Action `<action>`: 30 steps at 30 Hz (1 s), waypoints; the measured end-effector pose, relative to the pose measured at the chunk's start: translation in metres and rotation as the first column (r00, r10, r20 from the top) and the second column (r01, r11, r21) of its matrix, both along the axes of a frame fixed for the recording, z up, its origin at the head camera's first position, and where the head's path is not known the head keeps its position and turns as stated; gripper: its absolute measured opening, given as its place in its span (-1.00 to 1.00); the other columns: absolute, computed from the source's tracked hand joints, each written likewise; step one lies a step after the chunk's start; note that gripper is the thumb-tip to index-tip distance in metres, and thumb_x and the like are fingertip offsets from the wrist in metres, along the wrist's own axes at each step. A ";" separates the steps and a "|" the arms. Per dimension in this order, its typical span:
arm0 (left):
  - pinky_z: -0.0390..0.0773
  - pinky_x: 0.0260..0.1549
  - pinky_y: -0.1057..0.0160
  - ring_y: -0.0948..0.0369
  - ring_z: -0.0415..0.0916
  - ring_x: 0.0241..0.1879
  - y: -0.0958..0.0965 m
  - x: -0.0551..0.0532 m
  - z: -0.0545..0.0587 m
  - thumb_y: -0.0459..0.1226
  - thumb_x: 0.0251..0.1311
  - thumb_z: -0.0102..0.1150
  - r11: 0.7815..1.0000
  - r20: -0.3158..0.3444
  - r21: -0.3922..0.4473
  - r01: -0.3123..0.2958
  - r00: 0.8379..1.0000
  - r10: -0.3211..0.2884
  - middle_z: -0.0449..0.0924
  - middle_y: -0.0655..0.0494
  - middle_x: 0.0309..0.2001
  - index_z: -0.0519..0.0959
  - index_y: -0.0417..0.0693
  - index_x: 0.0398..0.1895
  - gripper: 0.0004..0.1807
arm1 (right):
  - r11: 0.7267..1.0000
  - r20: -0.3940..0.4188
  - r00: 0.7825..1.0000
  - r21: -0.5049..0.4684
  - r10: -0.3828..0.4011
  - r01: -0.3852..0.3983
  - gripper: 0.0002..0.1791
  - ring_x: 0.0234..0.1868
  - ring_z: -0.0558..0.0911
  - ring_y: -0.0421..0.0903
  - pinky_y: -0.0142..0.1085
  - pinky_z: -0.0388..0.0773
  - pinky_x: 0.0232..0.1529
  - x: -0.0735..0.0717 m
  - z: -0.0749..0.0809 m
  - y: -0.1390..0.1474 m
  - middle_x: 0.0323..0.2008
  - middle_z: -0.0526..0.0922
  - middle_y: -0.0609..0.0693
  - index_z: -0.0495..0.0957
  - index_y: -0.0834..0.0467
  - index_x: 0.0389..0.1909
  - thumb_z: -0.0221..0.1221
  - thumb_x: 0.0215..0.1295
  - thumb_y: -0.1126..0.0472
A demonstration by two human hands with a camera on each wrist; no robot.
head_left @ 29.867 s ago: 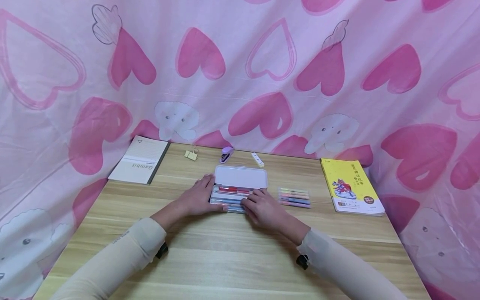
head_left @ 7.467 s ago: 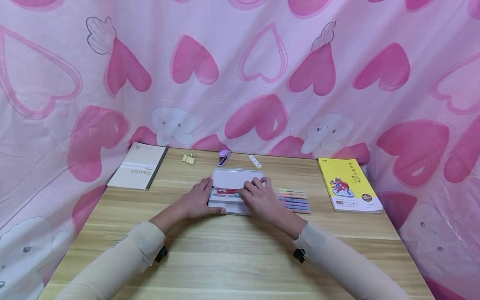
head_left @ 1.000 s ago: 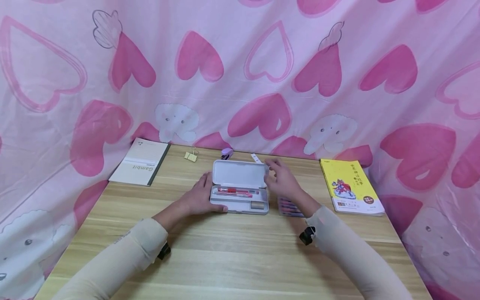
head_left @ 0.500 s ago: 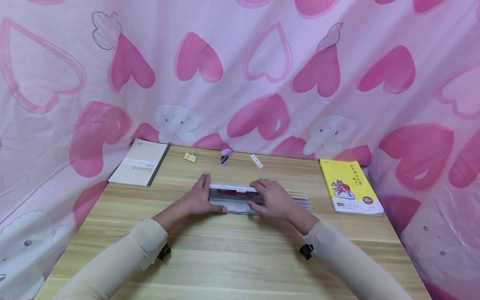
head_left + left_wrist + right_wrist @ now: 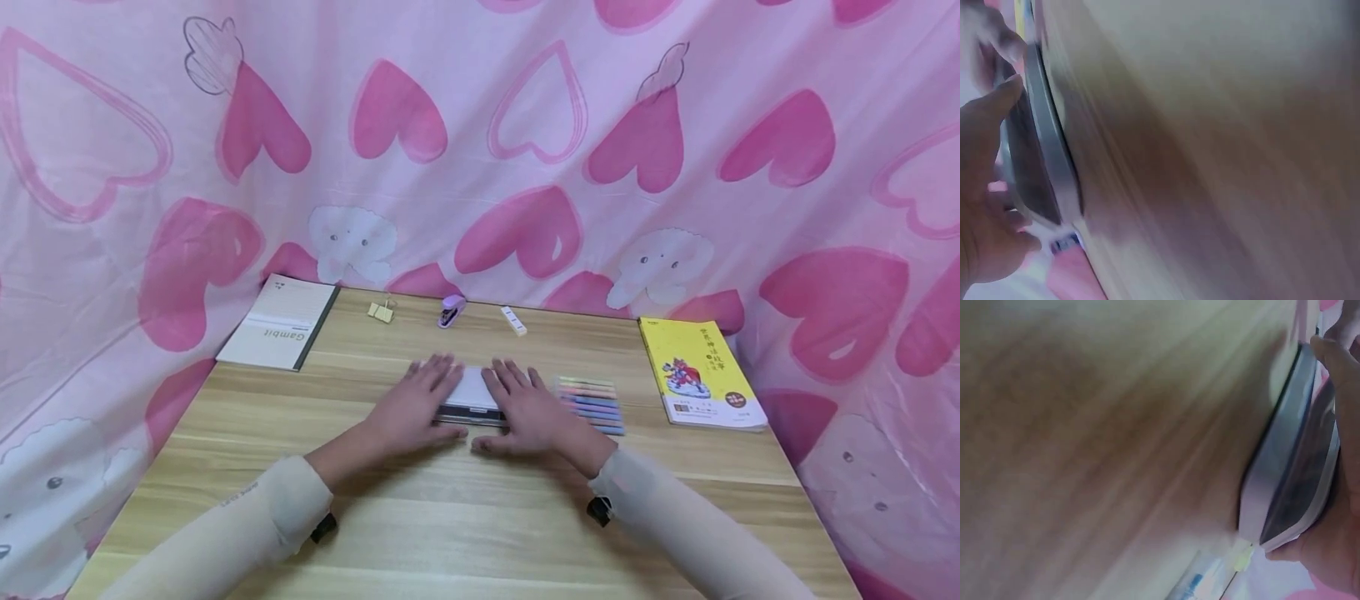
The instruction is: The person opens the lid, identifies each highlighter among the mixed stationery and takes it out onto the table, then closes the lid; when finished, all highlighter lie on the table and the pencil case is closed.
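A light pencil case point(image 5: 470, 387) lies at the middle of the table, its lid lowered nearly to the base with a dark slit along the front. My left hand point(image 5: 411, 410) rests on the lid's left part, fingers straight and pointing away. On the right part lies my right hand point(image 5: 529, 410), laid out the same way. Both thumbs sit by the front edge. In the left wrist view the pencil case point(image 5: 1054, 147) shows the lid raised a little off the base. The case point(image 5: 1282, 450) appears likewise in the right wrist view. The contents are hidden.
Right of the case lies a clear pack of coloured pens point(image 5: 594, 405). Farther back are a binder clip point(image 5: 381, 312), a purple stapler point(image 5: 451, 311) and a small white strip-like block point(image 5: 513, 321). A notebook point(image 5: 279, 323) lies left, a yellow book point(image 5: 701, 372) right.
Several pens left the case and the pen pack beside it grew fuller. In the last second my right hand swung the lid down, and my left hand moved from the case's side onto the lid.
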State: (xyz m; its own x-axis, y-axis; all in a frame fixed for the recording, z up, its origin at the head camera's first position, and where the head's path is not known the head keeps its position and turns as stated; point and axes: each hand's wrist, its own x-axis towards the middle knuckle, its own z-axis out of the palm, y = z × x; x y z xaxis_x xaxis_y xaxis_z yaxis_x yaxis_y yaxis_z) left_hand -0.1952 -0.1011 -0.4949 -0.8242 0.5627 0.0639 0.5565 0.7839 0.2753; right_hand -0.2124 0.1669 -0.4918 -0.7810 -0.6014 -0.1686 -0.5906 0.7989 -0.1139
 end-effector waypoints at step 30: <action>-0.11 0.72 -0.47 -0.26 -0.19 0.81 0.013 0.021 -0.001 0.16 0.60 0.04 0.992 0.041 -0.121 0.043 0.998 -0.038 -0.14 -0.31 0.81 -0.08 -0.06 0.85 -0.02 | 0.999 -0.061 0.998 0.042 -0.023 0.026 0.44 0.85 -0.34 0.24 0.57 -0.18 0.68 0.011 -0.018 -0.001 0.84 -0.34 0.22 -0.33 0.00 0.85 -0.19 0.25 -0.87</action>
